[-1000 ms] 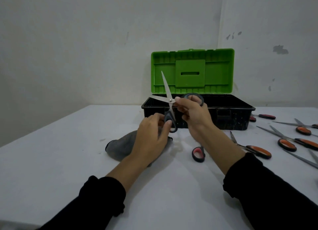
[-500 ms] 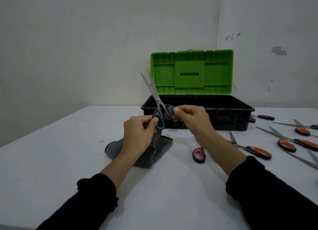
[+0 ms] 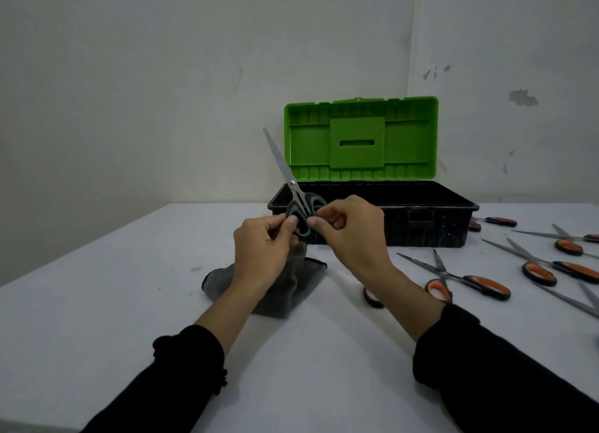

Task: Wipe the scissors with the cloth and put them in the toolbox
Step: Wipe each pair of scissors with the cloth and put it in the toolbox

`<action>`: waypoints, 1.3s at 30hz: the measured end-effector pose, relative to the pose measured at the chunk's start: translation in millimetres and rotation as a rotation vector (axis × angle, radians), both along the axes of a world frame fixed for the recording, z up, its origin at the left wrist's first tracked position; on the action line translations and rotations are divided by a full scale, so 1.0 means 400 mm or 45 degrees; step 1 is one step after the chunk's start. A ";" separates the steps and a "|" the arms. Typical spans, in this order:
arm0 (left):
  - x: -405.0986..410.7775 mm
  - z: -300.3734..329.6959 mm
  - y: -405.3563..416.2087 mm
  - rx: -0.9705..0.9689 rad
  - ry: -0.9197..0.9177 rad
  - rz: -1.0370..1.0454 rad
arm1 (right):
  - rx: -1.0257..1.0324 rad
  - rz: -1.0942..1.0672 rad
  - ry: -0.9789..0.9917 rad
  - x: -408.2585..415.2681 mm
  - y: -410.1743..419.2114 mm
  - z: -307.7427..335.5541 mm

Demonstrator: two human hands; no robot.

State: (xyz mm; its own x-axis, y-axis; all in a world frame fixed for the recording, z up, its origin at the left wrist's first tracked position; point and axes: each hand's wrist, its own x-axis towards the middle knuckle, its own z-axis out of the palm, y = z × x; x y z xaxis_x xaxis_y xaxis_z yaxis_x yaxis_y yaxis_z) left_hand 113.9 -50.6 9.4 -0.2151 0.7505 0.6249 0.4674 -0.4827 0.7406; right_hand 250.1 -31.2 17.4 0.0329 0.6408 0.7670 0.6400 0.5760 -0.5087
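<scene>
1. The scissors [image 3: 293,191] are held up in the air in front of the toolbox [image 3: 372,220], blades together and pointing up and to the left, their tip level with the green lid [image 3: 359,137].
2. The left hand [image 3: 262,254] pinches the lower grey handle loop between thumb and forefinger; its other fingers are curled.
3. The same left hand also grasps the cloth [image 3: 285,290], which hangs from under the palm down to the bench [image 3: 97,303] and lies crumpled there.
4. The right hand [image 3: 353,235] pinches the handles from the right side with thumb and forefinger, its remaining fingers bent inward.
5. The toolbox stands open at the back of the bench, black tub below and lid upright against the wall.
6. Both forearms wear black sleeves [image 3: 505,377] pushed back from the wrists.
7. Spare scissors [image 3: 466,280] with orange-and-black handles lie scattered on the bench to the right of the hands, several with blades spread.
8. One more handle loop [image 3: 371,298] shows on the bench just beside the right forearm, the rest hidden behind it.
</scene>
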 end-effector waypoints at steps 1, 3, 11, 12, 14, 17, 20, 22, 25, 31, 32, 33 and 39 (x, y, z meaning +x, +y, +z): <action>0.002 0.001 -0.001 -0.007 -0.003 -0.013 | -0.015 -0.003 -0.026 0.005 0.000 0.000; 0.004 0.000 -0.002 -0.022 -0.007 -0.042 | -0.049 0.007 -0.046 0.014 -0.003 0.001; 0.026 -0.024 0.045 -0.067 0.471 -0.122 | -0.100 -0.070 -0.170 0.096 0.058 0.042; 0.038 -0.036 0.058 -0.079 0.677 -0.133 | -0.119 -0.088 -0.218 0.114 0.079 0.057; 0.070 -0.059 0.083 -0.111 1.004 -0.136 | -0.166 -0.113 -0.317 0.144 0.133 0.086; 0.106 -0.081 0.108 -0.187 1.109 -0.227 | -0.302 -0.108 -0.421 0.176 0.211 0.123; 0.114 -0.094 0.120 -0.214 1.100 -0.275 | -0.459 -0.088 -0.485 0.200 0.285 0.144; 0.114 -0.097 0.121 -0.240 1.063 -0.260 | -0.589 -0.067 -0.543 0.213 0.329 0.146; 0.116 -0.098 0.121 -0.274 1.018 -0.237 | -0.776 -0.004 -0.564 0.225 0.385 0.130; 0.119 -0.097 0.129 -0.322 0.987 -0.226 | -0.966 -0.008 -0.685 0.218 0.466 0.105; 0.119 -0.097 0.129 -0.323 0.985 -0.222 | -0.993 -0.001 -0.675 0.220 0.473 0.100; 0.119 -0.098 0.129 -0.325 0.984 -0.219 | -1.025 0.015 -0.654 0.222 0.478 0.096; 0.120 -0.103 0.130 -0.282 0.979 -0.205 | -0.951 0.082 -0.571 0.233 0.473 0.096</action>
